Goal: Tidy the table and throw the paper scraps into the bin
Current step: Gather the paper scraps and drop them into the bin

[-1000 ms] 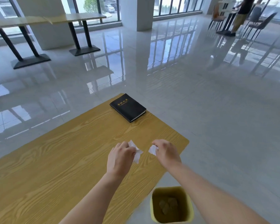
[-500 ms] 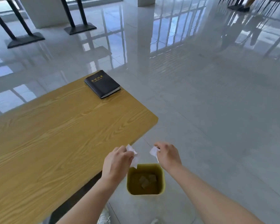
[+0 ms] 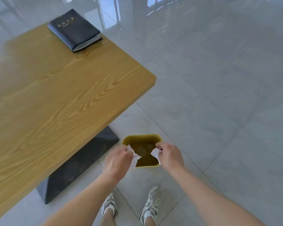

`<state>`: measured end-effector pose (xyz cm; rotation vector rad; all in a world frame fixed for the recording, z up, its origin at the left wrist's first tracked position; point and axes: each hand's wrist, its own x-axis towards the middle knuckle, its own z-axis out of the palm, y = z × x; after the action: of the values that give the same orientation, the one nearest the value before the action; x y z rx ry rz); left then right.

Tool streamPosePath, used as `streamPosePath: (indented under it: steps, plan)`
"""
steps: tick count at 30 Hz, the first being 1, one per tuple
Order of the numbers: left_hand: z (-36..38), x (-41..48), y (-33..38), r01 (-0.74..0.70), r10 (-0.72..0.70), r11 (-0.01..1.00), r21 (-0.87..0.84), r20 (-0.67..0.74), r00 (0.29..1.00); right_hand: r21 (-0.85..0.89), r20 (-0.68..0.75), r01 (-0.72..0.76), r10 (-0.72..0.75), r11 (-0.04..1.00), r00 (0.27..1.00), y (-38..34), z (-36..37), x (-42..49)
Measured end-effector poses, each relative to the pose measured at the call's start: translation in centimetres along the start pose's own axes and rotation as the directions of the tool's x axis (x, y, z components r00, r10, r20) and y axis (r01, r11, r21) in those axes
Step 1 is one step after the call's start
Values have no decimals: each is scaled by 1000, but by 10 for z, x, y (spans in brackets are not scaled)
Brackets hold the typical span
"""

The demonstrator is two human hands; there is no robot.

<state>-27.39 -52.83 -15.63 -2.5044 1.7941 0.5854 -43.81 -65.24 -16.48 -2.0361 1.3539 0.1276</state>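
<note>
A small yellow bin stands on the floor tiles just off the table's corner, with several paper scraps lying at its bottom. My left hand pinches a white paper scrap over the bin's left rim. My right hand pinches another white scrap over the bin's right side. Both hands hover above the bin's opening, a short gap between them.
The wooden table fills the left, with a black notebook near its far corner. Its dark base sits on the floor left of the bin. My two sneakers stand on the grey tiles below the bin.
My view has tilted down and closer to the bin. Both hands, each still holding its scrap, have moved off the table edge to directly above the bin's opening.
</note>
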Motion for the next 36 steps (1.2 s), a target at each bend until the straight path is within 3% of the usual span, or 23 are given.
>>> streamPosePath:
  steps: [4, 14, 27, 36]
  plan:
    - [67, 20, -18, -3, 1, 999, 38, 63, 998, 94, 39, -103, 100, 990, 994, 32, 50, 10]
    - [180, 74, -39, -45, 33, 997, 69, 169, 985, 85, 78, -183, 176, 979, 981, 103, 155, 91]
    - [260, 125, -56, -119, 84, 983, 138, 237, 968, -46, 68, -118, 121, 992, 990, 142, 225, 146]
    - [268, 122, -58, -113, 107, 992, 62, 96, 990, -92, 9, -100, 101, 991, 995, 137, 223, 144]
